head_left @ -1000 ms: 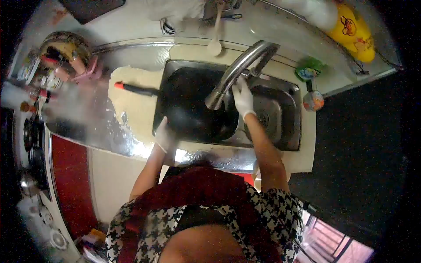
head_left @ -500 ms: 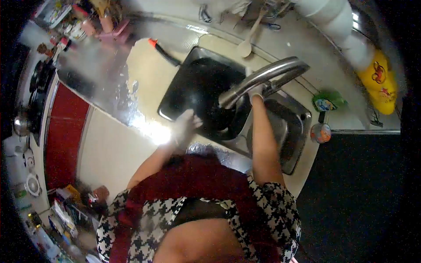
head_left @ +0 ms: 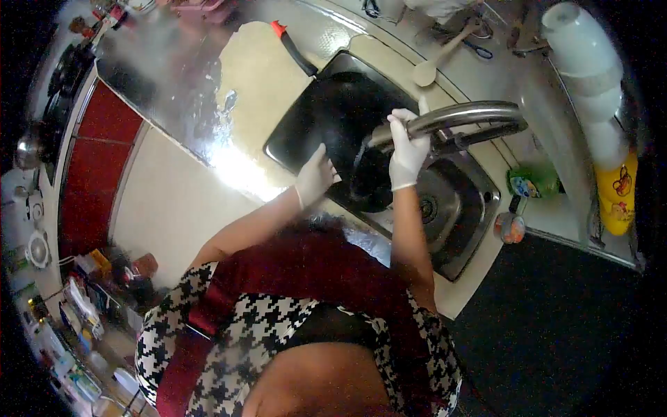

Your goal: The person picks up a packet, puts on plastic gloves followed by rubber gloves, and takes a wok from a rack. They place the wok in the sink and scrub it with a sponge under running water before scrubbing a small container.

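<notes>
Both my hands wear white gloves. My right hand (head_left: 408, 147) is wrapped around the outlet end of the curved metal faucet (head_left: 472, 115). Below the spout, a large black pan (head_left: 326, 115) sits in the left sink basin, its black handle with a red tip (head_left: 295, 50) reaching over the far rim. My left hand (head_left: 317, 174) is at the pan's near side with its fingers curled together. A small pale edge shows at its fingertips, too small to name. Water at the spout cannot be made out clearly.
The right sink basin (head_left: 445, 208) with its drain lies beside the pan. A wooden spoon (head_left: 438, 62) rests behind the sink. Stacked white containers (head_left: 587, 62), a yellow package (head_left: 617, 194) and a green packet (head_left: 531, 182) are at the right. Foil-like sheeting (head_left: 167, 90) covers the left counter.
My right hand has come from behind the faucet to the front of its spout and now grips it. My left hand stays near the pan's edge. The camera view has shifted.
</notes>
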Demonstrator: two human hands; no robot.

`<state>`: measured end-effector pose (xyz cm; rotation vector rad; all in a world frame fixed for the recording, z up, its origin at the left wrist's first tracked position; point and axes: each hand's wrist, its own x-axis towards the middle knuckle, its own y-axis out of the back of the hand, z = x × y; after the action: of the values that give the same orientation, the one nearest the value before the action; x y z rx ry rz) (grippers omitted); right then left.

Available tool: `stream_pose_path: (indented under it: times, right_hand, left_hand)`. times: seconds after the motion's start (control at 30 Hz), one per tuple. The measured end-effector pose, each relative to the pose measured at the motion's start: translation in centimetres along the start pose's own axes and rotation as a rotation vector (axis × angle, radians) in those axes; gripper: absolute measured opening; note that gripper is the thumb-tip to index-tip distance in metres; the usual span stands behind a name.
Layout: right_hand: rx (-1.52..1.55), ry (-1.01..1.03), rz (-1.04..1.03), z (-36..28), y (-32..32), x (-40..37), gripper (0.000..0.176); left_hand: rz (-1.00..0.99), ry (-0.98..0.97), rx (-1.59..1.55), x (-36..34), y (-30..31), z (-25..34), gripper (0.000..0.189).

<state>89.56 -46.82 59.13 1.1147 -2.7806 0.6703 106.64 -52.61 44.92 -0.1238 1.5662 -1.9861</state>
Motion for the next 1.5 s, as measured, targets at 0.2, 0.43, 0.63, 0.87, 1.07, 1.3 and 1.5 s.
stream_pose_path:
  times: [0.2,0.43,0.63,0.87,1.07,1.3,1.5]
  right_hand:
    - [-0.078,-0.079,-0.04,2.7,-0.3,0.7,0.061]
    - [0.202,-0.141,-0.191,3.8,-2.5,1.9,0.03]
    - [0.225,-0.124,-0.188,4.7,-4.8,6.6,0.035]
    - [-0.071,-0.36,-0.427,2.7,0.1,6.9,0.024]
    - [-0.262,-0.361,-0.338,4.4,0.5,8.7,0.025]
    - [-0.056,-0.386,-0.434,3.3,-1.4,8.1,0.024]
    - [-0.527,-0.167,-0.337,3.5,0.9,9.3,0.024]
  left_hand:
    - [0.085,-0.043,0.257,-1.1,-4.1,1.1,0.045]
    - [-0.112,0.1,-1.608,-0.7,-5.3,1.6,0.052]
    - [-0.004,-0.093,0.008,0.7,-7.5,2.3,0.046]
    - [0.457,-0.288,0.355,3.1,-7.6,4.1,0.036]
    - [0.678,-0.352,0.962,3.9,-8.1,5.7,0.047]
    - [0.919,-0.49,1.557,3.1,-10.0,6.2,0.051]
    - [0.522,-0.816,2.559,3.3,-9.8,6.6,0.06]
